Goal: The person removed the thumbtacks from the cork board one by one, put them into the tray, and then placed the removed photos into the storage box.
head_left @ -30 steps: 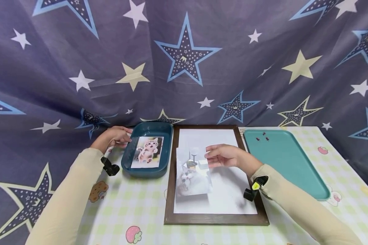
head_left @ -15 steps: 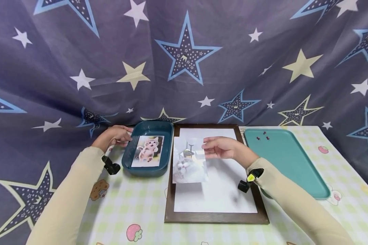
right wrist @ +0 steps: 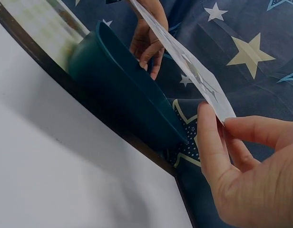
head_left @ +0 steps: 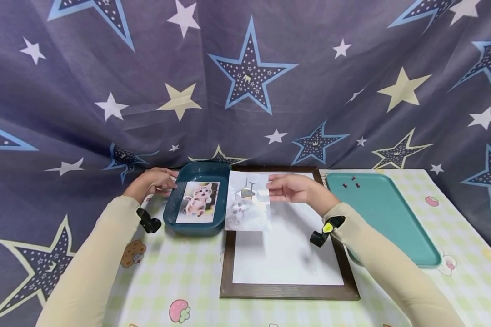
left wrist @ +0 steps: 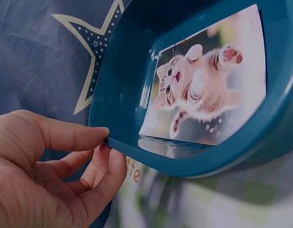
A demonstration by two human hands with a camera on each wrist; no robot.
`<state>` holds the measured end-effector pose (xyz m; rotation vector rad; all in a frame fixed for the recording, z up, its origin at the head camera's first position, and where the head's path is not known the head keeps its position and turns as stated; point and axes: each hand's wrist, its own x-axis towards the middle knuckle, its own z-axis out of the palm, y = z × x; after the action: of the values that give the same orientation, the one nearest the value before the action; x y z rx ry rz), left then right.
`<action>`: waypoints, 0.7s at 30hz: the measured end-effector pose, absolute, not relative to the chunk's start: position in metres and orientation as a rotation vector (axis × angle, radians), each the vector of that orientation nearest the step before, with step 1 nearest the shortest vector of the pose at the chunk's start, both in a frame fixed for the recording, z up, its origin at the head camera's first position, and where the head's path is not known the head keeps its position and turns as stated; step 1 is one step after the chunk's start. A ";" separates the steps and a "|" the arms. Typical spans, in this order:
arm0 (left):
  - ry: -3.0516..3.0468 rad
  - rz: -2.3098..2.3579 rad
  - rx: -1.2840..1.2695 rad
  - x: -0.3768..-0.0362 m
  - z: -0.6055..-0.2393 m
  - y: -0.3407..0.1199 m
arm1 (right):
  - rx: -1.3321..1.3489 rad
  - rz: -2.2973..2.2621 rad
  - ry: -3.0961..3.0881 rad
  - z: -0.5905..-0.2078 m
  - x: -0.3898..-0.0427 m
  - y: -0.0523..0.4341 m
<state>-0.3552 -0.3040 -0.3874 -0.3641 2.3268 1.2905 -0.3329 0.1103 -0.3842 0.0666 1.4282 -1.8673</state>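
My left hand (head_left: 160,180) pinches the left rim of a dark teal basin (left wrist: 184,164), thumb above and fingers beneath it. Inside the basin lies a photo print of a kitten (left wrist: 203,85) on its back. Between thumb and fingers, my right hand (head_left: 292,187) holds the right edge of a second photo print (head_left: 247,211), a pale one with a cat and a glass on it. This print is raised over the upper left of a brown-framed whiteboard (head_left: 290,259), its left edge close to the basin's right rim. The right wrist view shows it nearly edge-on.
Right of the board lies a flat turquoise tray (head_left: 388,227) with several small red pushpins (head_left: 353,178) near its far left corner. A checked tablecloth (head_left: 167,272) covers the table. Behind everything hangs a star-patterned curtain (head_left: 311,81).
My right hand has carried the pale cat print up and leftward, from over the middle of the board toward the basin. My left hand has stayed on the basin's rim.
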 end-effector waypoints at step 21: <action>2.298 1.307 -0.367 -0.356 -0.389 -0.306 | 0.086 -1.893 1.451 -0.368 -0.354 0.095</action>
<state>-0.3555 -0.3062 -0.3891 -0.3669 2.2979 1.3070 -0.3544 0.0953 -0.3680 0.0865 1.4506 -1.8934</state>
